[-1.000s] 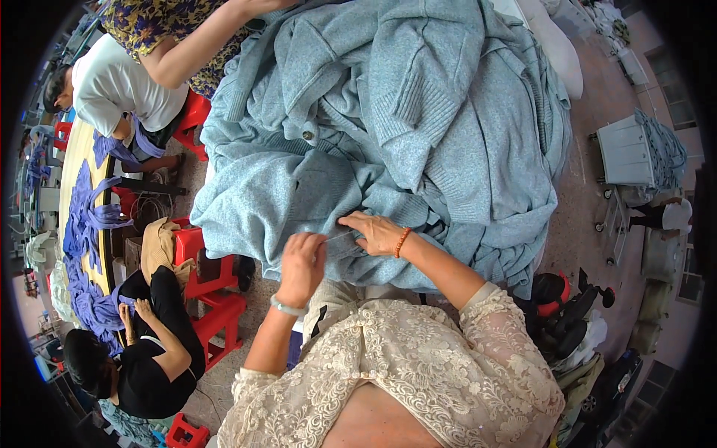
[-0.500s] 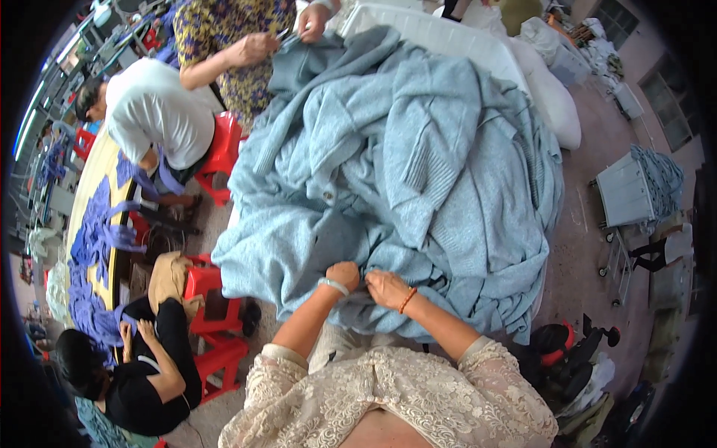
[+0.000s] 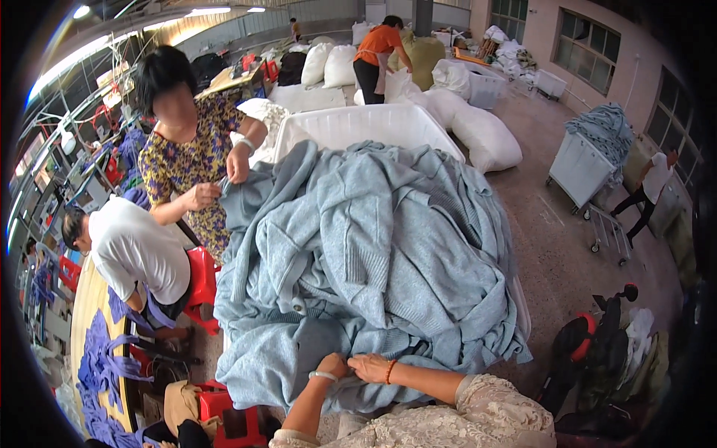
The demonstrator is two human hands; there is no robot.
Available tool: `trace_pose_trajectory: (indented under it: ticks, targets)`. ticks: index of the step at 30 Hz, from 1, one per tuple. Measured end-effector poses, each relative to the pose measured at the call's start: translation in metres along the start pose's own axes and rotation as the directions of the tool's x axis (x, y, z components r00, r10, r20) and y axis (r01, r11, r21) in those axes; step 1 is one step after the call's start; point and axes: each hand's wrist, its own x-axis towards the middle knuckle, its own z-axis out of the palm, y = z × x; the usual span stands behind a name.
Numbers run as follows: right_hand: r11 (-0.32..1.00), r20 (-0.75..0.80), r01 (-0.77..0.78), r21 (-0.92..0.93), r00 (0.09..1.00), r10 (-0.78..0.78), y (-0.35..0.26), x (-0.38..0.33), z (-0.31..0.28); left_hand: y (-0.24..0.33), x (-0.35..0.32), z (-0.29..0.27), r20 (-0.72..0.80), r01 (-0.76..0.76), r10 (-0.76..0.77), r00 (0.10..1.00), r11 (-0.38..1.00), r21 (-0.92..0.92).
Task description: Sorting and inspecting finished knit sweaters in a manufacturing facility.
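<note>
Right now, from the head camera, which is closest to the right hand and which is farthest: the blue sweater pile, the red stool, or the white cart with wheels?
1. Blue sweater pile: touching the right hand.
2. Red stool: off to the left.
3. White cart: far right, across the floor.

workshop hall, interior. concrete floor [image 3: 567, 246], grey and bare in the middle. pale wall [image 3: 538, 33] on the right with dark-framed windows [image 3: 586, 48]. strip lights [image 3: 202, 11] along the ceiling at upper left. white stuffed sacks [image 3: 485, 138] heaped at the far end. white wheeled cart [image 3: 582, 168] near the right wall. red plastic stools [image 3: 203, 280] at left, beside a long yellow table [image 3: 86, 313] strewn with purple cloth.
</note>
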Motion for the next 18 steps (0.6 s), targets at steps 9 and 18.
trace_pose_trajectory:
  ticks: [9,18]
  targets:
    - [0.994,-0.212,-0.058,0.091,0.974,0.076,-0.013,-0.006,-0.019,0.031,-0.033,-0.028,-0.162,0.081,-0.265,0.951,0.715,-0.695]
    - [0.998,-0.245,-0.005,-0.058,0.969,-0.010,-0.037,-0.005,-0.047,0.046,-0.041,-0.040,-0.089,0.036,-0.339,0.937,0.347,-0.937]
